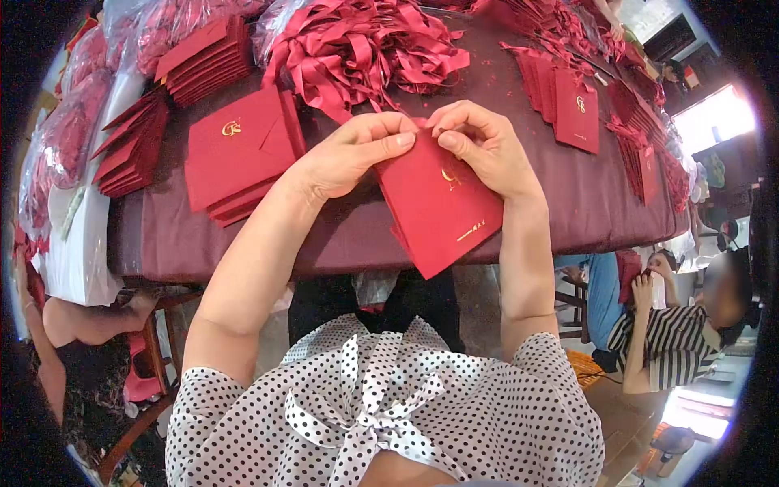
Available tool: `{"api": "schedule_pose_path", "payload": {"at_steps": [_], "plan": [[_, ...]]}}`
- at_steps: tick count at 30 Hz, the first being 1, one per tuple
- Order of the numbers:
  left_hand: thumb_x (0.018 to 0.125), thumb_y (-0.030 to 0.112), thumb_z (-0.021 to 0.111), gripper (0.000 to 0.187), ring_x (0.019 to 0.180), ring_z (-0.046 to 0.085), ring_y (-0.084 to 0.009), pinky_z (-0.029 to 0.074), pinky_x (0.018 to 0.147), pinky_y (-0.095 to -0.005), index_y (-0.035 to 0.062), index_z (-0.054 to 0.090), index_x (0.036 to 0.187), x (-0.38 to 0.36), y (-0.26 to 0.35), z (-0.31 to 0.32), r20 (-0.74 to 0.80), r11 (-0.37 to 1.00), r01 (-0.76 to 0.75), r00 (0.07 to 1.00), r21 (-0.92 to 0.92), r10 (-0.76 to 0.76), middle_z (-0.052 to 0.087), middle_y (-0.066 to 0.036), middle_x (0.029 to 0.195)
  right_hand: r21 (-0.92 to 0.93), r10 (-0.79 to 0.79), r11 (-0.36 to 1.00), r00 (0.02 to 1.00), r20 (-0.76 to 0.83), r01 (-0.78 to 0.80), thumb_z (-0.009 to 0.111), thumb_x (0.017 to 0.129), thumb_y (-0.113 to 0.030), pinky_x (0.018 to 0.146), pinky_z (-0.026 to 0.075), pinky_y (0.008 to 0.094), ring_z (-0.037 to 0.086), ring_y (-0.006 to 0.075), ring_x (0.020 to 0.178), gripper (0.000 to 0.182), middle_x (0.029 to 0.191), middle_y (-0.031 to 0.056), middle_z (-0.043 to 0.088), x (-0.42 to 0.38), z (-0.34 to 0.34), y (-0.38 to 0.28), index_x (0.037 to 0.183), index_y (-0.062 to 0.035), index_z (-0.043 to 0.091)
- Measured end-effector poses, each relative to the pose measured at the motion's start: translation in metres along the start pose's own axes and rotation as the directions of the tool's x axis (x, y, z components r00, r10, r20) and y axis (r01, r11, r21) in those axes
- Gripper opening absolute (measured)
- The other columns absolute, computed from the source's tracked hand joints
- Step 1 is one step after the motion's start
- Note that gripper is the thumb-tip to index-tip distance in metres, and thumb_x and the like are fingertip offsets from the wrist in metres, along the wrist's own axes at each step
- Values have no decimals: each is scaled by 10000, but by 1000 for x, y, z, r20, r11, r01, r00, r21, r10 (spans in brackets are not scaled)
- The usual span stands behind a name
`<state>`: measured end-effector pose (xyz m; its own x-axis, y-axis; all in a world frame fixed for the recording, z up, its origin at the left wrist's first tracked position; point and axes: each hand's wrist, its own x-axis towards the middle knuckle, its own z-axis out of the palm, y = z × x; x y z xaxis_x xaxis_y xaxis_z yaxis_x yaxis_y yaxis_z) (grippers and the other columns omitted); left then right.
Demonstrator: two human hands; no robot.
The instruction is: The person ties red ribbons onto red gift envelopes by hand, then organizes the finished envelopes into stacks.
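A flat red paper bag point(442, 199) with a gold emblem and small gold lettering hangs tilted from my two hands over the table's near edge. My left hand point(363, 150) is closed, its thumb and fingers pinched at the bag's top edge. Close beside it my right hand point(489, 152) is closed too, pinching the same edge near the top corner. A bit of red ribbon point(421, 122) shows between the fingertips. Just beyond my hands lies a big tangled heap of red ribbons point(365, 53).
Stacked red bags point(235, 162) lie to the left, with more bundles point(203, 61) behind. On the right stand bags with ribbons point(576, 109). A dark red cloth point(341, 235) covers the table. A person in a striped top point(673, 345) sits at the right.
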<state>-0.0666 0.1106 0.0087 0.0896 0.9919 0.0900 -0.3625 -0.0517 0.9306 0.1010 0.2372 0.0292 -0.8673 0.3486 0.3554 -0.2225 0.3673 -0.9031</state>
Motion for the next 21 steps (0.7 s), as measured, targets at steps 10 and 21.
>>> {"api": "schedule_pose_path", "payload": {"at_steps": [10, 21], "plan": [[914, 208, 545, 141, 851, 515, -38, 412, 769, -198, 81, 556, 973, 3, -7, -7, 68, 998, 17, 998, -53, -13, 569, 52, 919, -48, -16, 999, 999, -30, 15, 653, 814, -81, 684, 449, 222, 541, 71, 752, 121, 843, 20, 612, -2, -1, 0, 885, 0, 597], [920, 269, 533, 193, 807, 442, -11, 364, 748, -185, 79, 565, 904, -1, -4, 1, 93, 998, -54, 994, 29, 51, 521, 91, 844, -281, -53, 959, 998, -13, 48, 665, 745, -10, 686, 462, 248, 581, 135, 780, 111, 918, 84, 631, -2, 3, -12, 825, 6, 590]]}}
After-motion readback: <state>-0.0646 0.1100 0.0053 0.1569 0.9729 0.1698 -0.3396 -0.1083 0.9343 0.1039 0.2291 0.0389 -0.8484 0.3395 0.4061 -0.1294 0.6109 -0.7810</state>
